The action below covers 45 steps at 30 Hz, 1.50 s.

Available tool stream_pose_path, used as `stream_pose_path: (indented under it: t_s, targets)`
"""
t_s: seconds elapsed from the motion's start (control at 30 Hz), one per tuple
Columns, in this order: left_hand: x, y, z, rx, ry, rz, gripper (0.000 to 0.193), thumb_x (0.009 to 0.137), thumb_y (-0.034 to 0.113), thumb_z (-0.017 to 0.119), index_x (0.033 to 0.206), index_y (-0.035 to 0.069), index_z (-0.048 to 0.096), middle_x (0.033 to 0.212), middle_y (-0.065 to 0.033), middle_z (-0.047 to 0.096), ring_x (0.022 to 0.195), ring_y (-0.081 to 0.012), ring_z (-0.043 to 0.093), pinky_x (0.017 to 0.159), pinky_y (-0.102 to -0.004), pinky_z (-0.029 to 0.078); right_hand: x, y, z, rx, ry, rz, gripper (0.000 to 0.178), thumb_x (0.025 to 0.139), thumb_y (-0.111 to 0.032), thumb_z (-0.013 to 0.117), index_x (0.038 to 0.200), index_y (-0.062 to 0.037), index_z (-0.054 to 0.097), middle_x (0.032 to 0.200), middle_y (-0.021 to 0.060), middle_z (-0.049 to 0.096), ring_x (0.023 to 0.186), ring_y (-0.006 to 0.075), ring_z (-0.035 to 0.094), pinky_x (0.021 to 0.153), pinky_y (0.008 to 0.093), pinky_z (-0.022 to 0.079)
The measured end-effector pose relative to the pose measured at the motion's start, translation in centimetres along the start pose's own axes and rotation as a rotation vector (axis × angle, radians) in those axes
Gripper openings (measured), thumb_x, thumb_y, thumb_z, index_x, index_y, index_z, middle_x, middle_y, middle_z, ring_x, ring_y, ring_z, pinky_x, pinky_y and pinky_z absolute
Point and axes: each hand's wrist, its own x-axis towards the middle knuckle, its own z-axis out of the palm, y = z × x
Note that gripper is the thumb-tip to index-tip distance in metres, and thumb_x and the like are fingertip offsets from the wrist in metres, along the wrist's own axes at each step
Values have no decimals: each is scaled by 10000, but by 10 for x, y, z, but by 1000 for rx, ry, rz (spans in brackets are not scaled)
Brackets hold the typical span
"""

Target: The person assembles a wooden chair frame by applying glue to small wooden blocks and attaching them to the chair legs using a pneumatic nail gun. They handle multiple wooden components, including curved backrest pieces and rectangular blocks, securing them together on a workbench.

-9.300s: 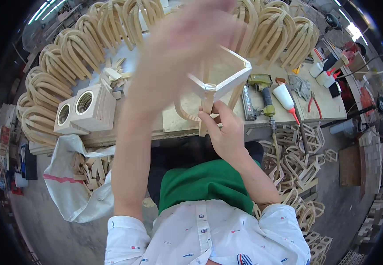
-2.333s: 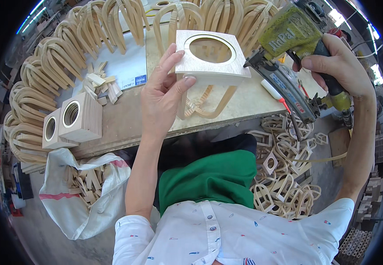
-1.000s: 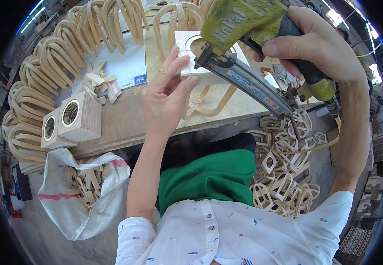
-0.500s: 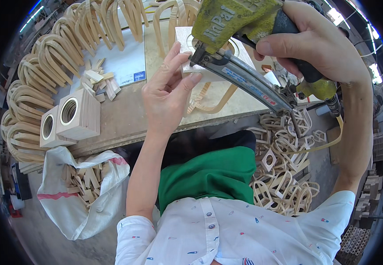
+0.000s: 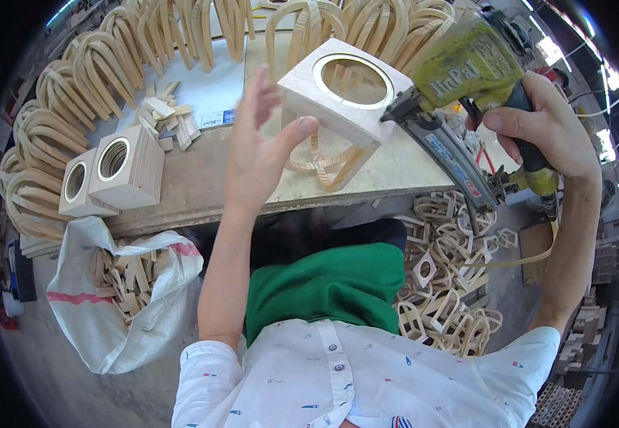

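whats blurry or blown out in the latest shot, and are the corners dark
Head view: the left hand has smeared fingers, likely from motion, while the green nail gun looks fairly sharp; head view, upper right: bright patches glare white; head view, rim: all four corners fall black outside the round fisheye image.

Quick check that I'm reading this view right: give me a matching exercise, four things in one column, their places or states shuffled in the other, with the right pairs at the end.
Things:
1. nail gun
2. white sack
3. single holed square piece
4. two holed wooden blocks

Places or states:
A. on the bench, left of the left hand
B. gripped in the right hand
C. gaping open, with wood scraps inside
D. between the two hands

Pairs: 1-B, 2-C, 3-D, 4-A
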Motion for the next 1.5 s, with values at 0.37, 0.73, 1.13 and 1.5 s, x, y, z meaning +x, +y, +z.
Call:
stream_pose_path:
  t_s: [0.37,0.73,1.13,1.5]
  targets:
    - [6,6,34,-554,-113,-200,774,825,121,743,1432,-77,305,1242,-132,577,1097,-145,570,953,-276,448,-6,20,-18,-11,38,64,256,813,-160,679,932,61,623,592,41,587,432,78,504,429,226,385]
    - [-4,11,40,-540,-75,-205,784,799,107,766,1441,-27,337,1092,-94,624,976,-117,600,871,-251,470,27,-21,8,24,-110,-75,293,834,-167,676,1002,59,594,840,107,677,462,64,508,427,202,404]
    - [-10,11,46,-526,-68,-215,810,764,96,785,1438,-21,350,934,-54,621,841,-89,598,760,-225,481,29,-23,17,-52,-98,-103,304,846,-181,701,1002,48,576,818,96,666,475,67,508,425,212,404]
    - [-40,5,22,76,58,-14,903,758,226,793,1457,1,267,1171,-143,457,1100,-224,473,987,-352,376,14,-21,7,-128,-106,-15,210,812,-127,688,914,45,625,596,43,574,441,77,501,418,230,380]
